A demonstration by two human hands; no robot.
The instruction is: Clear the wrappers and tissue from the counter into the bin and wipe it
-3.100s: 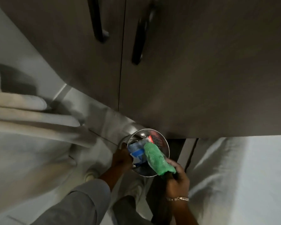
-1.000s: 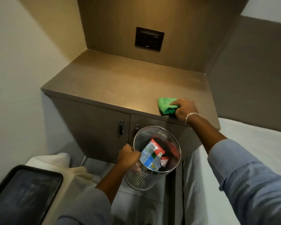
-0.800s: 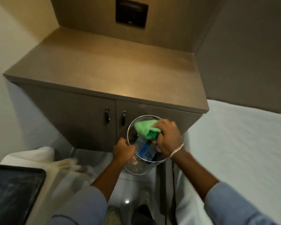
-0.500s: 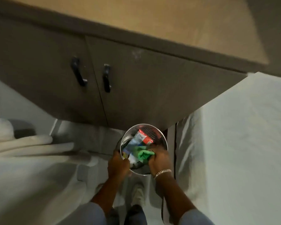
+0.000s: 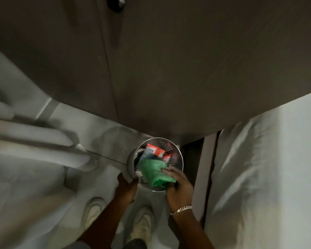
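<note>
A round perforated metal bin is low in front of the cabinet, near the floor. Inside it lie red, white and blue wrappers. My left hand grips the bin's near left wall. My right hand holds a green cloth draped over the bin's near rim, and rests against that rim. The counter top is out of view.
Dark cabinet doors with a black handle fill the top. A white-sheeted bed lies on the right, folded white bedding on the left. My pale shoes stand below the bin.
A second ago my right hand wiped the counter with the cloth while the left held the bin up. Both hands have since lowered the bin towards the floor, the cloth with it.
</note>
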